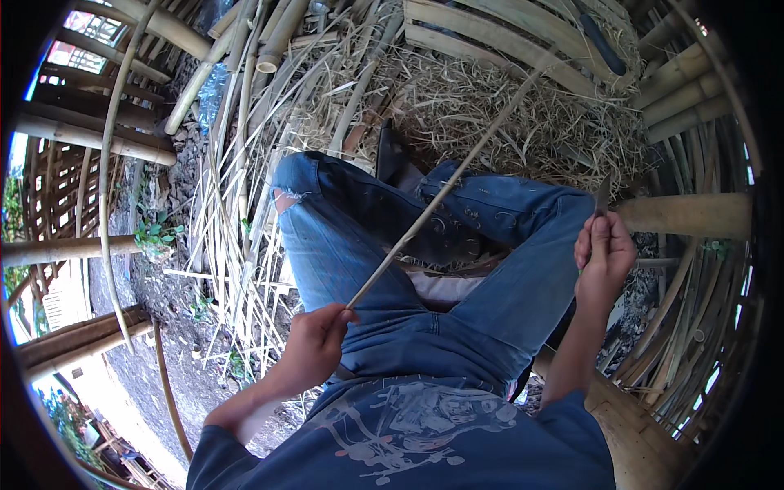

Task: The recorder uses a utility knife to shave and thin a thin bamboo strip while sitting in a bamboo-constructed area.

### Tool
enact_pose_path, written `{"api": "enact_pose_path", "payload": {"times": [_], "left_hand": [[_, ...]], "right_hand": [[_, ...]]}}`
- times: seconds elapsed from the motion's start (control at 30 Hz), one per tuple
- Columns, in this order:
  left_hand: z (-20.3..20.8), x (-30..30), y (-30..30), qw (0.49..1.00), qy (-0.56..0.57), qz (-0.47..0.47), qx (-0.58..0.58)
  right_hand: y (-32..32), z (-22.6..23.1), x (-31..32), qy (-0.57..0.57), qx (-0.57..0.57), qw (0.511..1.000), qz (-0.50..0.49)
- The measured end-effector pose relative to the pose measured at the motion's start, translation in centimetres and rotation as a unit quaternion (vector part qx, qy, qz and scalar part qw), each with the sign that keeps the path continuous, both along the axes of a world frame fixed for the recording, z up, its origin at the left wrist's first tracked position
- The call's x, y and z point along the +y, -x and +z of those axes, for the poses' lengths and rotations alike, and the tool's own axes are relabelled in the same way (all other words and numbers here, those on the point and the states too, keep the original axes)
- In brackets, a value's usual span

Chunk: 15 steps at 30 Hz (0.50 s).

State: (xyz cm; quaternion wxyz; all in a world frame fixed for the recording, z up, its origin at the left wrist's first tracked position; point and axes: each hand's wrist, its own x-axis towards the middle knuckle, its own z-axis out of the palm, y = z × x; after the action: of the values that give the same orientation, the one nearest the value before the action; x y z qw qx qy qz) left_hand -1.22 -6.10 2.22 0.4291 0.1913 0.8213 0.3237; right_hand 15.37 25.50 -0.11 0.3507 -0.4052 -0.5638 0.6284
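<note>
My left hand (318,336) is closed round the near end of a long, thin bamboo strip (441,194). From there the strip slants away over my lap to the far right, its far end above the heap of shavings. In my right hand (605,249), held up beside my right knee, is a knife (603,196) with its blade pointing away from me. Its handle is hidden in my fist. The blade and the strip are apart. Curled shavings lie on a dark piece (445,241) between my legs.
A heap of bamboo shavings (523,122) spreads beyond my legs, with wide split slats (482,37) behind it. A dark-handled tool (603,45) lies at the far right. Thin split strips (237,212) are piled at my left. Bamboo poles (686,216) stand close on the right.
</note>
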Motion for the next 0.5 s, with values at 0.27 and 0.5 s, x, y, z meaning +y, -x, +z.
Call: {"api": "enact_pose_path", "payload": {"times": [0.27, 0.5], "left_hand": [[6.8, 3.8, 6.9, 0.833, -0.07, -0.307, 0.454], [14.0, 9.4, 12.0, 0.535, -0.347, -0.251, 0.728]], "right_hand": [[7.6, 2.4, -3.7, -0.474, -0.109, 0.759, 0.433], [11.1, 6.1, -1.6, -0.365, -0.078, 0.829, 0.416]]}}
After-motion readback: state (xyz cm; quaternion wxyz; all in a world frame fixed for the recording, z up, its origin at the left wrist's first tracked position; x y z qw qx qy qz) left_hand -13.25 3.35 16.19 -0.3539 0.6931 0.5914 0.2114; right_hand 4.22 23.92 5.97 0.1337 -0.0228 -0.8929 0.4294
